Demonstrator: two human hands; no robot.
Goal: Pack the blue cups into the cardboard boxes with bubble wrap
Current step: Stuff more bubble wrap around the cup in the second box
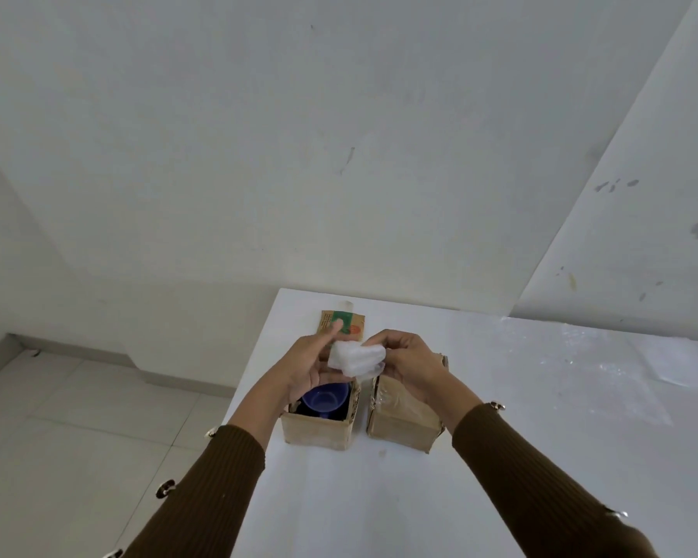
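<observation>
Two small cardboard boxes stand side by side on the white table [379, 497]. The left box [317, 430] is open, with its printed flap [345, 322] folded back, and a blue cup [325, 398] sits inside it, mouth up. The right box [403, 422] is shut and taped over with clear film. A folded wad of white bubble wrap [357, 358] is held above the open box. My right hand [408, 364] pinches it from the right. My left hand [313, 364] holds its left side, with the forefinger stretched out.
Sheets of clear bubble wrap [605, 364] lie spread on the table to the right. The table's left edge runs close beside the left box, with tiled floor [77, 416] below. White walls stand behind.
</observation>
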